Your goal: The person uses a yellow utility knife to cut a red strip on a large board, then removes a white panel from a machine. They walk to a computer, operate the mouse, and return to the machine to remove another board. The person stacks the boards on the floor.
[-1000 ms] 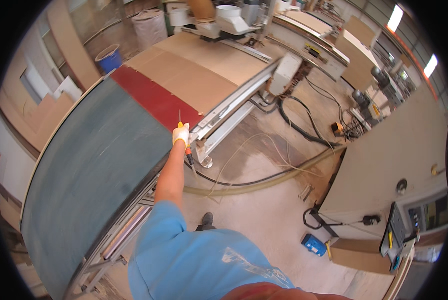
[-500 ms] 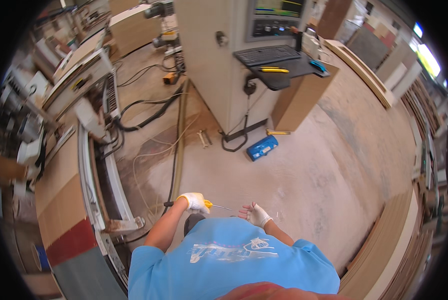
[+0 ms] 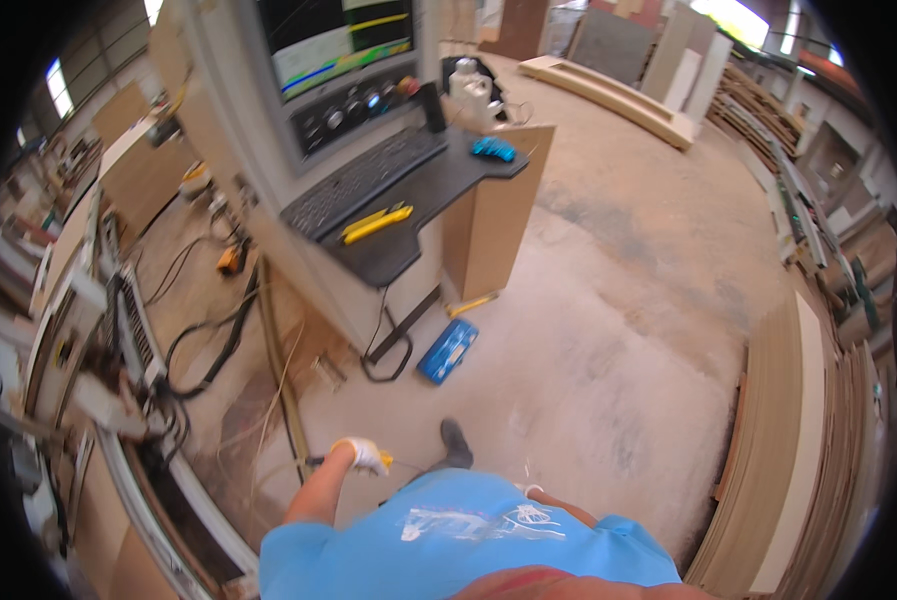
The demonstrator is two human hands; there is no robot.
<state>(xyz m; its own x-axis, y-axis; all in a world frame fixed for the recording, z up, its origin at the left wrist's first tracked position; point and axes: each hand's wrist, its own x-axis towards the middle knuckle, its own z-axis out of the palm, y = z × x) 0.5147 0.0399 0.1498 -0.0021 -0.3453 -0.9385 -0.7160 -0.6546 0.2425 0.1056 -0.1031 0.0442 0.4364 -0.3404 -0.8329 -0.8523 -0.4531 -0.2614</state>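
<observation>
Currently, the left hand (image 3: 361, 456), in a white glove, is closed around a yellow-handled tool (image 3: 386, 461). The tool is positioned above the floor (image 3: 608, 390), at the left front of the blue shirt (image 3: 468, 535). The right hand (image 3: 534, 491) is mostly concealed behind the shirt; its grip state cannot be determined. A blue case (image 3: 448, 351) lies on the floor near the control cabinet (image 3: 293, 262). The cabinet's black shelf (image 3: 393, 255) carries a keyboard (image 3: 363, 185) and a slender yellow implement (image 3: 376, 224).

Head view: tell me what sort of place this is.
Likely a woodworking workshop: a tall stack of boards at the right, panels leaning at the back, and a control screen above a keyboard.
</observation>
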